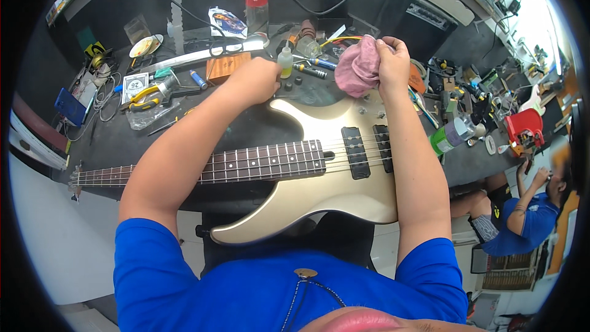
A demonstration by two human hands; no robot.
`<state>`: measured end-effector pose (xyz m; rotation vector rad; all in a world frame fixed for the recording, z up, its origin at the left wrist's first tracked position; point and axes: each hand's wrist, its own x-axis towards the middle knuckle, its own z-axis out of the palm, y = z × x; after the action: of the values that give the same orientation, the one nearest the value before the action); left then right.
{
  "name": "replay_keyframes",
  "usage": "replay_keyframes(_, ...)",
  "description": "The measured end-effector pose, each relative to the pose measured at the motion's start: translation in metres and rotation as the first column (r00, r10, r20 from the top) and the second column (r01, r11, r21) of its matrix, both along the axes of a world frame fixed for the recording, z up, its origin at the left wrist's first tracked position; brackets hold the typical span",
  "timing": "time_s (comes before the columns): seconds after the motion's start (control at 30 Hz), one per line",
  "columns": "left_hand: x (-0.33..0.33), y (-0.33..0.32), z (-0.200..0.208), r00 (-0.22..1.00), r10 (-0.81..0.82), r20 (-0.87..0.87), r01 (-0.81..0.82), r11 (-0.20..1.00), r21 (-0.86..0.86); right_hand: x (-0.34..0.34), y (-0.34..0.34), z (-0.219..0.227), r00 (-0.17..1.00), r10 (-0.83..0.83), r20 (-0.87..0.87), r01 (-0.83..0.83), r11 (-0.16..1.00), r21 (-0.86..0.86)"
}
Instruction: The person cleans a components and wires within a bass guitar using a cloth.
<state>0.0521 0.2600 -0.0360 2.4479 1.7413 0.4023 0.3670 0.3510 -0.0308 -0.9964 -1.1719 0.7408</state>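
A gold bass guitar lies flat across the dark bench, neck pointing to the person's left, body in front of the chest. Its headstock sits right at the bench's near left edge and is small and hard to read there. The lower body horn juts past the near edge over a dark stand or seat, which the blue shirt mostly hides.

The right hand is clamped on a bunched pink cloth, held just above the guitar's far upper edge near the control knobs; whether the cloth touches the finish cannot be told. The right forearm lies across the body and covers the bridge end of the strings. The left hand is curled at the upper horn; its fingers fold away from the camera, so I cannot tell whether it grips anything or only rests on the guitar. A small squeeze bottle with a yellowish bottom stands just beside it.

Behind the guitar the bench is crowded: a wooden block, yellow-handled pliers, a red-capped spray can, screwdrivers and, to the right, a green-ended tape roll and a red tool. Much of that clutter blurs and bends toward the rim. Bare bench shows only in a strip between the neck and the tools on the left.

At the lower right another person in a blue shirt sits below bench level, partly cut off by the rim.
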Motion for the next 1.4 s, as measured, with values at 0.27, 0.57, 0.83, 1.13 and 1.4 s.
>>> replay_keyframes(0.27,-0.001,0.008,-0.016,0.999,0.036,0.027,-0.038,0.996,0.081,-0.008,-0.011,0.006,0.992,0.113,-0.056,-0.112,0.993,0.024)
replay_keyframes(0.57,0.017,-0.006,0.016,0.134,0.115,0.984,0.447,0.879,-0.164,-0.068,-0.074,0.026,0.836,0.389,0.387,-0.439,0.897,0.047)
replay_keyframes(0.83,0.020,-0.013,0.024,0.225,-0.079,0.971,0.464,0.885,-0.036,-0.069,-0.066,0.013,0.784,0.620,0.028,-0.609,0.777,-0.160)
replay_keyframes(1.13,0.027,-0.017,0.027,0.308,-0.125,0.943,0.414,0.910,-0.015,-0.076,-0.076,0.026,0.755,0.652,-0.063,-0.654,0.745,-0.132)
replay_keyframes(1.4,0.024,-0.017,0.029,0.148,-0.075,0.986,0.451,0.893,0.000,-0.079,-0.081,0.029,0.676,0.659,-0.330,-0.727,0.669,-0.154)
